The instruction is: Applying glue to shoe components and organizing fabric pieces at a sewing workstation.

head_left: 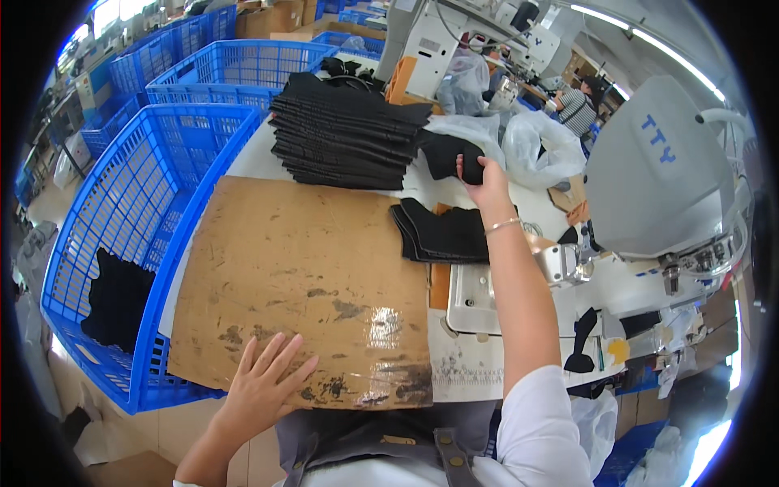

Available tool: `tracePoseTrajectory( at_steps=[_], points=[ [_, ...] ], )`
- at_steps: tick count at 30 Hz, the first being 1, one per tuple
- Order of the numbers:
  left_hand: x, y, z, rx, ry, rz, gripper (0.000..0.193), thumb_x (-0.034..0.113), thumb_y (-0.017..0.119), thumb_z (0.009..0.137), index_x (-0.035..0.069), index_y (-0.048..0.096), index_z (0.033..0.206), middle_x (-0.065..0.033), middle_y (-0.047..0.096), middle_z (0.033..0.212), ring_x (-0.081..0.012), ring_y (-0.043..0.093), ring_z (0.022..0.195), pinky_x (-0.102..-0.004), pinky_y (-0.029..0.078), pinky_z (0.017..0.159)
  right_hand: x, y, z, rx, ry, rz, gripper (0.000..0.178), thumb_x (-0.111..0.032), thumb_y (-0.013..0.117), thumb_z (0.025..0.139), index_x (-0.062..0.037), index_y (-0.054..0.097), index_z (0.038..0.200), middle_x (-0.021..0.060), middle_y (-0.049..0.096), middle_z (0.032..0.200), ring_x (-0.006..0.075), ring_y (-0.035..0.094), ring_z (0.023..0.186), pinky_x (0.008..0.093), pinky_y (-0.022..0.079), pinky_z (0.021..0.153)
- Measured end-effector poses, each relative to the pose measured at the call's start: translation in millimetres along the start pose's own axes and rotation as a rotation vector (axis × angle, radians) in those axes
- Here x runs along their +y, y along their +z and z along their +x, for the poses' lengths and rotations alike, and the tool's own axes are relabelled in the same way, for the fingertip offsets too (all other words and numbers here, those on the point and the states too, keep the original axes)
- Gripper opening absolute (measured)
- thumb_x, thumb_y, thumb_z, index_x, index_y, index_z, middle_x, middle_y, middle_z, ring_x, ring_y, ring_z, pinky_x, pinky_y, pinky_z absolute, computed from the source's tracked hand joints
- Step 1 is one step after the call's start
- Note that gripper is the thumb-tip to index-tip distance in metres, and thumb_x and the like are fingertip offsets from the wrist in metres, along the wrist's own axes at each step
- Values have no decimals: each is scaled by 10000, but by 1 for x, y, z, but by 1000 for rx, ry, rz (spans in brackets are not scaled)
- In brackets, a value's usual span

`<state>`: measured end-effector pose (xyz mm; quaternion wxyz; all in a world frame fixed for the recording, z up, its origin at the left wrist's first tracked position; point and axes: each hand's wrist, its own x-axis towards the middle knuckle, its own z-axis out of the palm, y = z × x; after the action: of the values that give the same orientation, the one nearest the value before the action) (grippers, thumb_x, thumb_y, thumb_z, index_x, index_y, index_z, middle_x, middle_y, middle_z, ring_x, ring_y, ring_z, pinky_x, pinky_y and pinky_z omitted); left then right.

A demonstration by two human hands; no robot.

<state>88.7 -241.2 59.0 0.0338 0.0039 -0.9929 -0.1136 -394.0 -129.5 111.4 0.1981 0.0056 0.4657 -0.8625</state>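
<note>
My left hand (269,381) lies flat with fingers spread on the near edge of a worn brown cardboard sheet (300,268). Stretched out to the far right, my right hand (485,180) has its fingers closed on a black fabric piece (446,154). Just left of that piece rises a tall stack of black fabric pieces (349,130). Below my right hand, a smaller pile of black fabric pieces (442,233) overlaps the cardboard's right edge and reaches the sewing machine bed (471,300). My forearm hides part of the machine.
A blue plastic crate (154,243) with black fabric (118,300) inside stands against the table's left side. Another blue crate (235,65) is behind it. The grey sewing machine head (665,170) fills the right. Clear plastic bags (540,150) lie at the back; a person (578,109) sits farther off.
</note>
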Motion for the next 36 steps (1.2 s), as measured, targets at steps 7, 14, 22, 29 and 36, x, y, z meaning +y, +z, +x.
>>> tracePoseTrajectory(
  at_steps=[7,14,22,29,36],
  points=[
    [7,18,-15,138,-13,165,470,135,543,833,199,528,1298,-94,456,1385,-326,413,1282,-520,305,1058,-16,13,68,104,-99,-65,300,-45,401,858,91,441,1122,220,595,951,321,637,804,393,567,717],
    [19,9,-20,158,-13,159,415,178,539,859,188,556,1274,-79,476,1378,-319,438,1270,-499,344,1036,-28,-1,68,-142,28,65,315,-104,453,830,54,512,1096,179,656,947,202,633,689,265,559,575],
    [25,27,-19,159,-6,172,407,156,544,852,172,569,1258,-87,487,1361,-326,445,1258,-501,362,1018,-11,-28,86,46,4,-181,248,-87,437,812,35,490,1021,188,644,906,231,634,684,280,549,568],
    [24,32,-20,221,-40,147,386,159,536,854,193,589,1234,-66,518,1334,-309,472,1235,-481,364,1021,-25,-8,107,32,-21,-404,241,-160,437,854,-36,512,1048,152,595,939,254,611,729,391,519,604],
    [30,29,-23,239,-46,226,405,164,522,845,195,579,1245,-57,518,1338,-303,479,1231,-469,363,1023,-16,-9,125,209,-367,-491,269,-147,509,818,39,598,990,217,565,980,327,595,861,423,538,557]
  ],
)
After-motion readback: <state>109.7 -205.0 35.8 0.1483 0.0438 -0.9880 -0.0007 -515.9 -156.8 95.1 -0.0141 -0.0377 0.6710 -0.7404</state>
